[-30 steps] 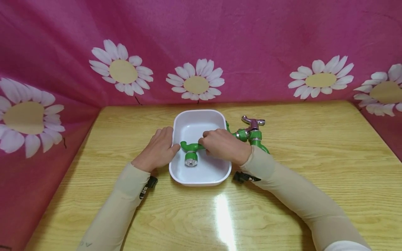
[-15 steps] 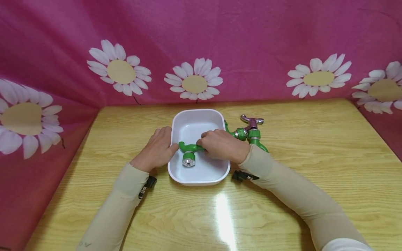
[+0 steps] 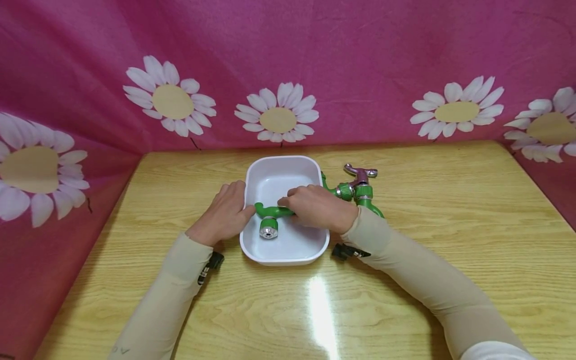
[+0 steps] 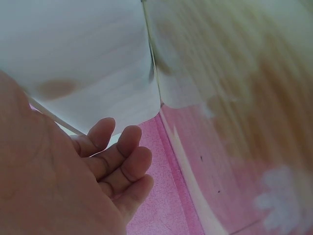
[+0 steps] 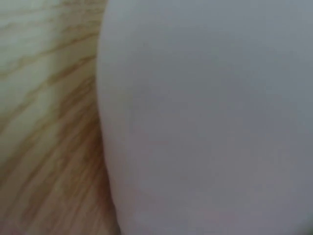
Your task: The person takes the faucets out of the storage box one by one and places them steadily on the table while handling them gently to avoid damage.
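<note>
A white plastic basin (image 3: pixel 288 260) stands on the table, with a green tap (image 3: pixel 268 212) lying inside it. The tap has a ribbed collar and a clear or silvery end facing me. My right hand (image 3: pixel 317 207) reaches over the basin's right rim and grips the tap, hiding its right part. At the left rim, my left hand (image 3: pixel 225 212) holds the basin wall, thumb over the edge and fingers outside. The left wrist view shows those curled fingers (image 4: pixel 129 161) by the white wall. Only the blurred basin side (image 5: pixel 205 117) fills most of the right wrist view.
Right of the basin lies another green tap assembly (image 3: pixel 366 192) with a purple-and-chrome handle (image 3: pixel 361 173). A wooden table (image 3: pixel 252 310) extends all around. Behind it hangs a pink cloth (image 3: pixel 360 60) printed with white daisies.
The green tap has shifted slightly left inside the basin, and my right fingers have moved left with it. My left hand keeps its place on the rim.
</note>
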A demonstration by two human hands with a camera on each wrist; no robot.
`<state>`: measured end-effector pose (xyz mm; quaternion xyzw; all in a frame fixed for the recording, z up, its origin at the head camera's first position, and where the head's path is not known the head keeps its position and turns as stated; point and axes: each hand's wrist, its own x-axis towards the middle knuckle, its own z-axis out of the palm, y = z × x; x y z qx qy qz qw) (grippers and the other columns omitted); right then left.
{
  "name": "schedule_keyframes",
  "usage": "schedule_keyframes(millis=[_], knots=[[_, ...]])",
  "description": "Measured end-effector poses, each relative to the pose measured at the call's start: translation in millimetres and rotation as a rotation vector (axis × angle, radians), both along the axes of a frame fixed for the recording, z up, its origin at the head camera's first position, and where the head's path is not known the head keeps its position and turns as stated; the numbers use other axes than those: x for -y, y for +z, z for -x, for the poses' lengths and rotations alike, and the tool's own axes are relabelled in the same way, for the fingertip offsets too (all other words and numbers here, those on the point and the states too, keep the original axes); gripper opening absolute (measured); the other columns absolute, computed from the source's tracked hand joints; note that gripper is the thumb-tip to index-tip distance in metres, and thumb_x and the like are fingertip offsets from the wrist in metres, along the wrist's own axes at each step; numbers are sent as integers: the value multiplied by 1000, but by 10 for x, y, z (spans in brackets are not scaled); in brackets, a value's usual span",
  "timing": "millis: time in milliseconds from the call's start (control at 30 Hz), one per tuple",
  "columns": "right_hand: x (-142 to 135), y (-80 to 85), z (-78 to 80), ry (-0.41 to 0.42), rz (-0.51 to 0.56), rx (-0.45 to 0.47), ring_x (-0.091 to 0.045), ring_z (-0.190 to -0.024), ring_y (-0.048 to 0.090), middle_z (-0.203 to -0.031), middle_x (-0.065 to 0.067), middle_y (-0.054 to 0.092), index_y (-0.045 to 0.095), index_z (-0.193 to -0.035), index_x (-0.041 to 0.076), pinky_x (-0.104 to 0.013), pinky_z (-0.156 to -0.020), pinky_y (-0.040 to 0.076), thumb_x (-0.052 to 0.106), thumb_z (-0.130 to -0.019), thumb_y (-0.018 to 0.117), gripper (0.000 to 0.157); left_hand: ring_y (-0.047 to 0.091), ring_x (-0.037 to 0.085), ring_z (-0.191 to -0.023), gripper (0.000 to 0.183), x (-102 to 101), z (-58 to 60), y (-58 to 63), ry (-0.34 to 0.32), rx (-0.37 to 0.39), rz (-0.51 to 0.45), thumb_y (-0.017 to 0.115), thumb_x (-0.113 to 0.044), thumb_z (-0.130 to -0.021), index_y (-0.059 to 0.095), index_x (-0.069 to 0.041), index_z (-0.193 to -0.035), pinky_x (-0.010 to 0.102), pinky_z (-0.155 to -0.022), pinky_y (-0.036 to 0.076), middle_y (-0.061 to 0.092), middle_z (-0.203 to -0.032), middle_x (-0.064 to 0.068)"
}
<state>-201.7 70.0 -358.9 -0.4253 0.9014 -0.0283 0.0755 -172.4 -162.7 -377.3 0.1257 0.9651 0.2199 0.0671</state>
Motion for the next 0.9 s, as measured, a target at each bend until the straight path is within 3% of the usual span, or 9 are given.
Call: schedule_keyframes(millis=[467,900], knots=[[12,-4,-14,21,-54,-41,-18,-81,67,-102,-4,72,74,-122,13,-39,-75,59,17,-97,70,25,40,29,-112,53,6,10,-6,-5,-5,13,49,-26,-98,39,3,-140,40,-94,33,52,-120,16],[-9,4,-17,67,-22,-63,-20,-78,69,-101,-4,74,74,-115,11,-37,-74,58,15,-96,71,20,40,29,-112,52,10,11,-8,-6,-5,12,49,-26,-98,40,4,-139,40,-94,33,52,-120,16]])
